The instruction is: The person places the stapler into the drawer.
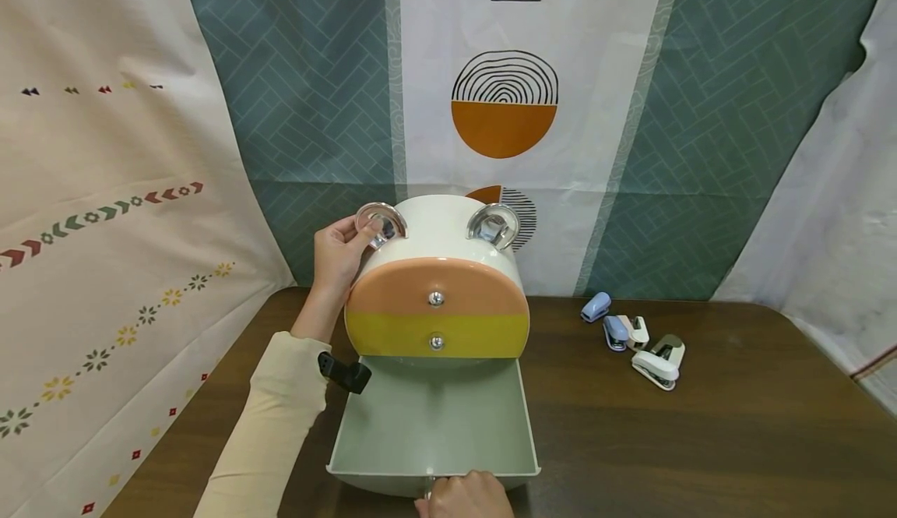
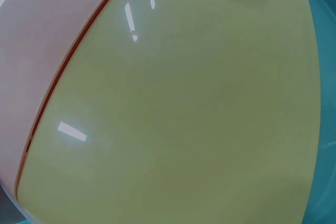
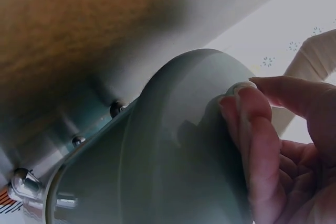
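A rounded white storage box [image 1: 437,226] stands on the table, with an orange drawer front [image 1: 388,288] above a yellow drawer front [image 1: 388,335]. Below them, a pale green drawer [image 1: 434,409] is pulled far out, its bare inside showing. My left hand [image 1: 336,257] pinches the chrome ring [image 1: 380,209] at the box's upper left. At the green drawer's front, my right hand [image 1: 468,496] holds the small knob [image 3: 242,85] between thumb and fingers, as the right wrist view shows. The left wrist view shows a glossy yellowish panel [image 2: 184,103] close up; my left hand is out of it.
To the right on the brown table [image 1: 666,440] lie several small staplers, among them a blue one [image 1: 596,307] and a white one [image 1: 656,368]. A second chrome ring [image 1: 494,224] tops the box's right side. Patterned cloth [image 1: 315,74] hangs behind the table.
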